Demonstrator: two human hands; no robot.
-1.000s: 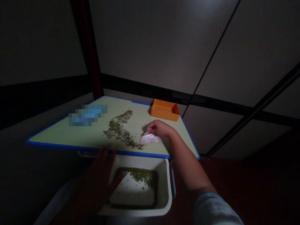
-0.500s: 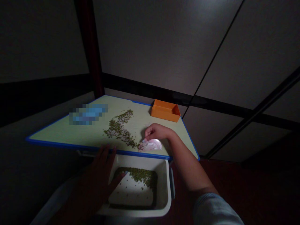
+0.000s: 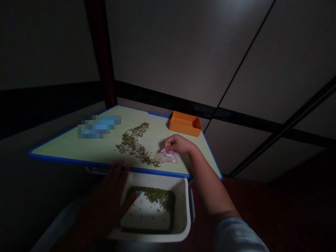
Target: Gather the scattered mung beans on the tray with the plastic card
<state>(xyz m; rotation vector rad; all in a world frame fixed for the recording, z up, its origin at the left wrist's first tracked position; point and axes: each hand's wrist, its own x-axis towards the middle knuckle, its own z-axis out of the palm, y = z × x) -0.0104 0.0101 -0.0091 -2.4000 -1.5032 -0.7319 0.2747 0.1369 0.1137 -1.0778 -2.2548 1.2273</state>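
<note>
My right hand (image 3: 175,143) is closed in a pinch on a clear, pinkish, half-round protractor (image 3: 172,158), low over the board beside the near end of the beans. Small green beans (image 3: 131,141) lie scattered in a curved band across the pale board (image 3: 157,131). At the board's near edge, my dark, shadowed left hand (image 3: 118,190) has its fingers spread and its thumb reaching over the white tub (image 3: 188,210). More green beans (image 3: 160,197) are heaped along the far side of the tub's floor, with several loose ones nearer.
An orange open box (image 3: 185,127) stands at the board's back right. Toward the left lies a blurred-out blue item (image 3: 99,126). Blue trim (image 3: 78,163) borders the board, and a pale panelled wall (image 3: 168,52) rises behind it.
My right hand has moved slightly away from me with the protractor, drawing it back from the board's near edge. The left hand stays where it was.
</note>
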